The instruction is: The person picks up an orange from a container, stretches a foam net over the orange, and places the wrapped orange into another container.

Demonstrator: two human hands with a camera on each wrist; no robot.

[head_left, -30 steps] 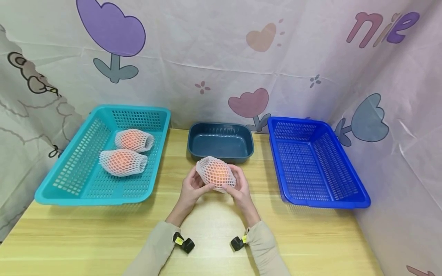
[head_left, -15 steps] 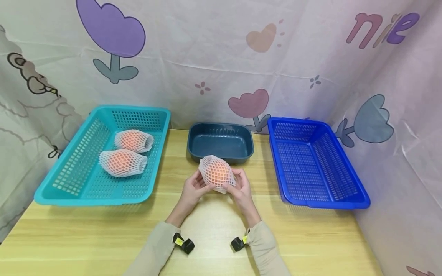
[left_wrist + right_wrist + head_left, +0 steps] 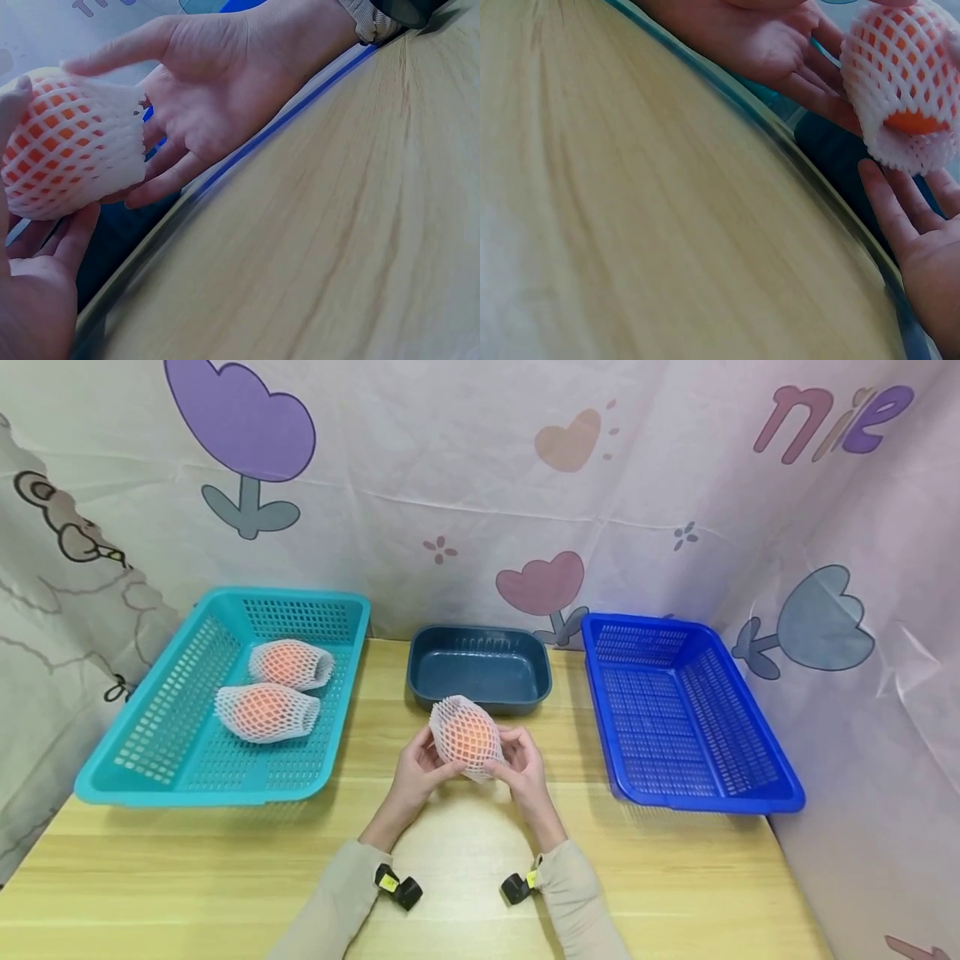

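In the head view both hands hold an orange fruit in a white foam net (image 3: 467,739) over the table, just in front of the dark teal tub. My left hand (image 3: 417,770) grips its left side, thumb on the near face. At its right side, my right hand (image 3: 527,768) pinches the lower edge of the net with the thumb in front and fingers behind. Through the net's open end in the right wrist view, bare orange skin of the fruit (image 3: 915,122) shows. Fingers of both hands are partly hidden behind the net.
A turquoise basket (image 3: 330,760) on the left carries two more netted fruits (image 3: 264,713). Behind the hands stands the dark teal tub (image 3: 480,677). On the right is a blue basket (image 3: 652,727). A printed curtain (image 3: 450,452) hangs along the back and sides of the wooden table (image 3: 457,860).
The netted fruit has turned to a steeper slant and shifted slightly left between the hands. The right fingers have shifted a little behind it. Arms, baskets and tub have stayed in place.
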